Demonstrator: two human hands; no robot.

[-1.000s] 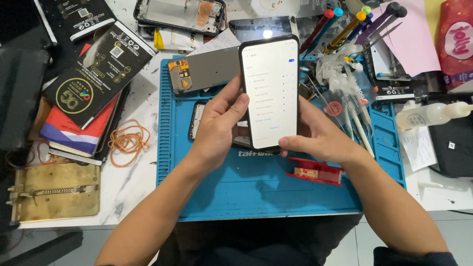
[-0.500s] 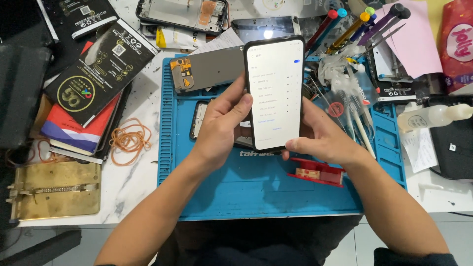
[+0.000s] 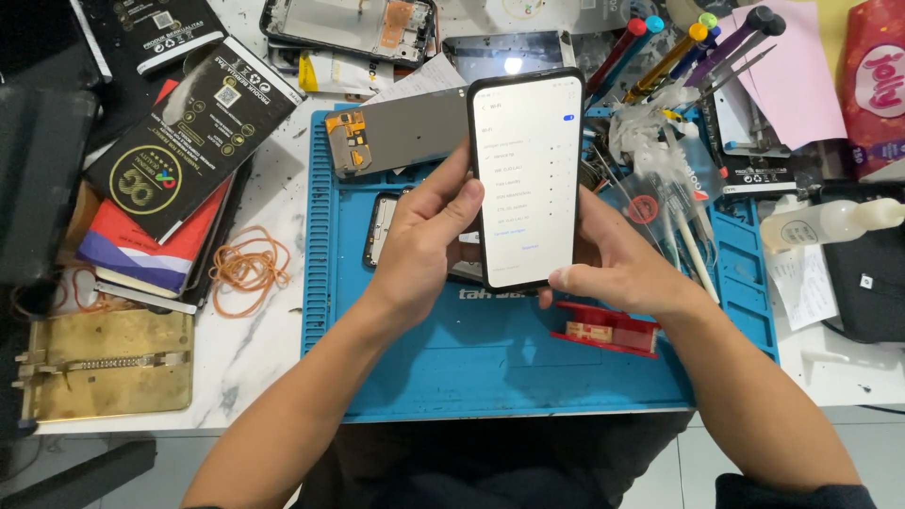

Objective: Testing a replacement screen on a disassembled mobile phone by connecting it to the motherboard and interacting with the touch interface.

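Observation:
I hold a black smartphone (image 3: pixel 528 174) upright above a blue work mat (image 3: pixel 443 368); its screen is lit white with a list of settings. My left hand (image 3: pixel 424 236) grips the phone's left edge, thumb lying near the screen's left side. My right hand (image 3: pixel 613 259) cups the phone from behind and below on the right, thumb at its lower right corner. Under the hands lies another phone part (image 3: pixel 382 226), mostly hidden.
A grey display panel with an orange flex (image 3: pixel 386 137) lies on the mat's top. A red holder (image 3: pixel 603 328) sits by my right wrist. Screwdrivers (image 3: pixel 674 52), boxes (image 3: pixel 189 132), rubber bands (image 3: pixel 247 269), a brass jig (image 3: pixel 104 363) and a white bottle (image 3: pixel 820 221) crowd the table.
The phone has shifted slightly right and up in my hands, and the screen now shows a shorter list than before. Both hands keep their grip.

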